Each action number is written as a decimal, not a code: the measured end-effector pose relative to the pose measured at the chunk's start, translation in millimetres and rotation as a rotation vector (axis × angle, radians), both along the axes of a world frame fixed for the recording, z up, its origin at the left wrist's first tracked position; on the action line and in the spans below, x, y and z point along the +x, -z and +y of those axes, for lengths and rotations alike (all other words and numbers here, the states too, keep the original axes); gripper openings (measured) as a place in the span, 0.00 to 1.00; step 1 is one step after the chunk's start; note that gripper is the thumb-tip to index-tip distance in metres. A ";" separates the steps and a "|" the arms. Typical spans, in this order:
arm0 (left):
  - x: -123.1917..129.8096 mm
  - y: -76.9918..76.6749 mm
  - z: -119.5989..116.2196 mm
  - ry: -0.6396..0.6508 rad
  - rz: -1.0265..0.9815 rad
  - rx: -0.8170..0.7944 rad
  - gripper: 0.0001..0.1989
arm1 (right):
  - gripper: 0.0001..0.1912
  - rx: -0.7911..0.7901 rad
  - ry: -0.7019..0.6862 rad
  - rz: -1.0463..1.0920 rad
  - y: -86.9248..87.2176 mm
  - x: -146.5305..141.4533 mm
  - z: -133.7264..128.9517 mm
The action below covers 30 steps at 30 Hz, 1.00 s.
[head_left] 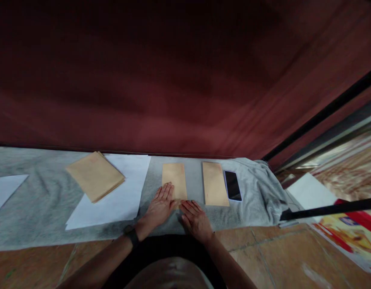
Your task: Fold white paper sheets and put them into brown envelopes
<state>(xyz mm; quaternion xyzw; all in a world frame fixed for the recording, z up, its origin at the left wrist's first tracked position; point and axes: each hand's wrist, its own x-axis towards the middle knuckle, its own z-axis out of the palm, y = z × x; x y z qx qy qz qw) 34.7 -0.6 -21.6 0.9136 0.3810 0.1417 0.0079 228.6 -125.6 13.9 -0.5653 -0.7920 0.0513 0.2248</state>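
Observation:
A tan paper envelope lies on the grey cloth in front of me, with faint red print near its far right corner. My left hand rests flat on its near left part, fingers stretched out and thumb toward the near edge. At the near right corner, my right hand has its fingers laid out over the envelope's edge, close to the left thumb. A small folded-looking bit shows between the two hands; its details are hidden. To the right lies another group of tan envelopes.
A dark phone lies right of the envelopes. On the left, a stack of tan envelopes sits on white paper sheets, with another white sheet farther left. The grey cloth borders a dark red upright surface.

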 end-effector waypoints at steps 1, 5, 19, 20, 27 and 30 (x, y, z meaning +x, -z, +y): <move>5.4 -0.4 7.3 -0.018 0.024 -0.008 0.32 | 0.21 0.016 0.002 0.020 0.9 -0.3 -0.1; 24.3 -3.5 31.7 -0.081 0.073 -0.014 0.36 | 0.19 0.055 0.018 0.079 3.8 -1.4 -1.3; 51.2 -20.7 81.6 -0.110 0.072 -0.137 0.32 | 0.19 0.166 0.070 0.103 7.6 -4.4 -4.0; 52.3 -21.4 83.3 -0.105 0.063 -0.144 0.31 | 0.18 0.169 0.076 0.102 7.2 -4.7 -4.0; 48.3 -19.2 75.8 0.034 0.047 -0.157 0.25 | 0.18 0.160 0.087 0.104 6.4 -5.2 -4.5; 42.9 -20.1 63.6 0.125 0.049 -0.141 0.25 | 0.17 0.162 0.094 0.115 6.5 -5.1 -4.8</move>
